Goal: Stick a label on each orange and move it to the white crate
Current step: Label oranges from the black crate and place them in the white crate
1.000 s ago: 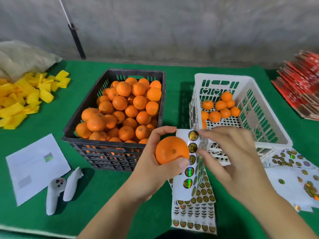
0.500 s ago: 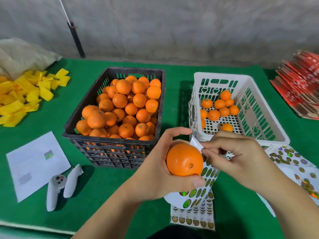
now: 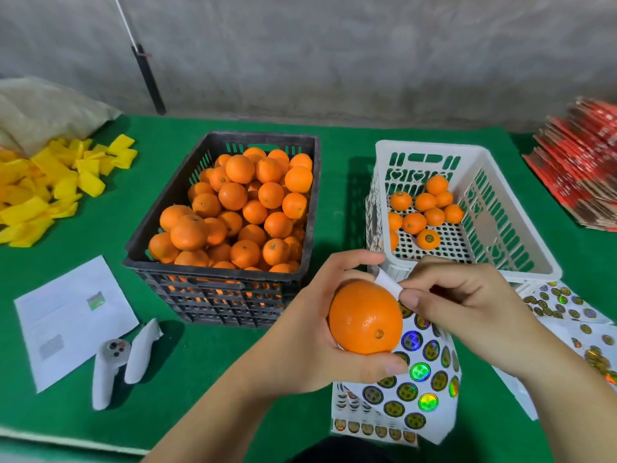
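Note:
My left hand (image 3: 300, 332) grips an orange (image 3: 365, 317) in front of the crates, and a sheet of round shiny labels (image 3: 424, 379) hangs under the same hand. My right hand (image 3: 467, 305) pinches the sheet's folded top edge beside the orange. Whether a label is on its fingertips is hidden. A black crate (image 3: 220, 289) at centre is full of oranges (image 3: 243, 212). The white crate (image 3: 500, 215) to its right holds several oranges (image 3: 424, 212), some showing labels.
More label sheets (image 3: 564, 305) lie right of my hands and below the held sheet. A white controller (image 3: 117, 359) and a paper (image 3: 70, 315) lie at left. Yellow scraps (image 3: 50, 182) and a sack sit far left, red packets (image 3: 581, 172) far right.
My left hand turned the orange and lowered it slightly, and the label sheet folded down under it. My right hand moved from the sheet's edge to pinch its folded top.

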Available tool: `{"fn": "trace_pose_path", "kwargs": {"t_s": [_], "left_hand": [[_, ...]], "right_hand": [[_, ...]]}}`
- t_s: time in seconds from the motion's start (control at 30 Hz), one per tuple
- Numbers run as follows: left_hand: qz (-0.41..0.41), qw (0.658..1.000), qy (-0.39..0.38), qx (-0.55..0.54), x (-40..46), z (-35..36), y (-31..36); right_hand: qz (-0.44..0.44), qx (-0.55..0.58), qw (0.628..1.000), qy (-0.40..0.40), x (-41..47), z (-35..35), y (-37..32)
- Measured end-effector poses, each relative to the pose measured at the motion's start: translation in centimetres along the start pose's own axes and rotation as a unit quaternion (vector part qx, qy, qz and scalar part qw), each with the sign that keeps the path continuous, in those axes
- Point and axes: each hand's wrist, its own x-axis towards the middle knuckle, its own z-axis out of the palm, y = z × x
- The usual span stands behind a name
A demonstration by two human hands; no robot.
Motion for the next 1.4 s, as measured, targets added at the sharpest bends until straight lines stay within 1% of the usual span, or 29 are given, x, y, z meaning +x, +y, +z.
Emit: {"fn": "trace_pose_path", "kwargs": {"t_s": [0.1,0.13,0.17,0.2,0.27,0.3,0.33,0.37,0.4,0.43,0.47,0.53,0.6,0.67,0.7,0.73,0.83,0.9,0.97,1.03,1.1,1.17,1.23,1.33,1.4], "left_hand": [[0.005,1.000,-0.016,0.011,-0.1,-0.1,0.2],[0.008,1.000,-0.019,0.013,-0.1,-0.1,0.2],[0.009,1.000,-0.020,0.018,-0.1,-0.1,0.1],[0.007,1.000,-0.018,0.023,-0.1,-0.1,0.1],[-0.009,0.999,-0.012,0.043,0.0,0.0,-0.1],[-0.019,0.998,-0.009,0.061,0.1,0.1,-0.1],[-0.028,0.997,-0.008,0.078,0.3,0.2,-0.1],[-0.035,0.995,-0.009,0.090,0.5,0.4,-0.1],[-0.035,0.995,-0.011,0.097,0.7,0.5,-0.1],[-0.029,0.994,-0.015,0.106,0.8,0.6,-0.1],[-0.022,0.992,-0.018,0.119,0.9,0.7,-0.2],[-0.019,0.990,-0.025,0.137,0.9,0.7,-0.5],[-0.039,0.992,-0.032,0.120,0.8,0.8,-1.1],[-0.066,0.995,-0.038,0.061,0.8,0.9,-1.4],[-0.077,0.996,-0.043,0.032,0.9,0.8,-1.4],[-0.084,0.995,-0.053,0.011,1.1,0.8,-1.6],[-0.113,0.988,-0.089,-0.059,1.3,0.7,-2.0],[-0.136,0.975,-0.106,-0.142,1.3,0.8,-2.0],[-0.141,0.952,-0.118,-0.245,1.3,1.0,-1.8],[-0.140,0.931,-0.114,-0.319,1.4,1.3,-1.7],[-0.158,0.916,-0.071,-0.361,1.8,1.6,-1.5],[-0.184,0.905,-0.023,-0.384,2.4,1.8,-1.4],[-0.187,0.901,0.025,-0.391,3.0,2.1,-1.7],[-0.162,0.904,0.102,-0.382,4.2,2.1,-2.4],[-0.170,0.907,0.136,-0.361,4.8,1.6,-3.4]], "right_hand": [[0.074,0.134,0.988,-0.011,0.0,-0.5,0.2],[0.094,0.145,0.985,0.003,0.0,-0.6,0.2],[0.099,0.127,0.987,0.030,0.0,-0.5,0.2],[0.084,0.084,0.990,0.073,-0.1,-0.5,0.1],[0.006,-0.021,0.982,0.190,-0.5,-0.1,-0.5],[-0.050,-0.063,0.971,0.225,-0.7,0.1,-1.1],[-0.107,-0.103,0.962,0.230,-0.8,0.7,-1.8],[-0.157,-0.142,0.955,0.206,-1.0,1.3,-2.3],[-0.189,-0.176,0.952,0.163,-1.1,2.0,-2.5],[-0.200,-0.200,0.952,0.116,-1.1,2.7,-2.5],[-0.190,-0.208,0.956,0.078,-1.1,3.1,-2.3],[-0.162,-0.214,0.963,0.026,-1.3,2.9,-2.2],[-0.171,-0.275,0.946,-0.024,-1.7,2.0,-2.2],[-0.175,-0.350,0.918,-0.072,-2.2,1.4,-2.1],[-0.173,-0.375,0.907,-0.083,-2.4,1.2,-2.0],[-0.167,-0.385,0.903,-0.090,-2.5,1.2,-1.9],[-0.132,-0.333,0.925,-0.127,-2.6,0.9,-1.7],[-0.115,-0.314,0.931,-0.144,-2.5,0.6,-1.4],[-0.112,-0.319,0.929,-0.149,-2.3,0.8,-1.1],[-0.156,-0.335,0.921,-0.122,-2.1,1.2,-0.5],[-0.203,-0.344,0.913,-0.082,-1.7,1.6,-0.1],[-0.239,-0.310,0.919,-0.048,-1.3,1.7,0.3],[-0.259,-0.253,0.932,-0.010,-0.7,1.3,0.7],[-0.238,-0.211,0.943,0.099,0.3,-0.8,1.5],[-0.171,-0.211,0.946,0.177,1.5,-2.6,2.5]]}}
